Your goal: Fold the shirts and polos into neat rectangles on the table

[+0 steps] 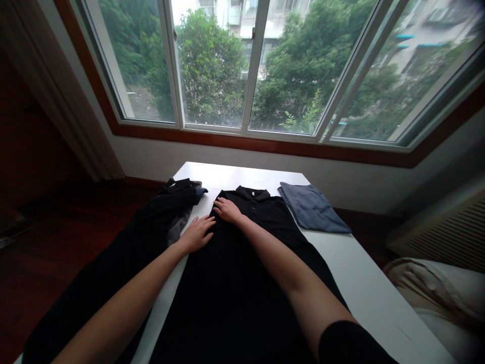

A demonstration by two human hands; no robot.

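Observation:
A black collared shirt [261, 212] lies spread on the white table [337, 253], its buttoned collar toward the window. Flat on the shirt's upper left shoulder rests my right hand [227, 209], fingers stretched out. Just below and left of it, my left hand [197, 233] lies at the shirt's left edge with its fingers extended. Neither hand grips anything. The lower part of the shirt merges with dark shadow, so its hem cannot be made out.
A folded grey-blue garment [312, 207] sits on the table's right side. Dark clothes [162, 212] are heaped along the left edge. Beyond the table stand a wall and a window [212, 76]. A pale, bulky bundle [428, 288] is at the lower right.

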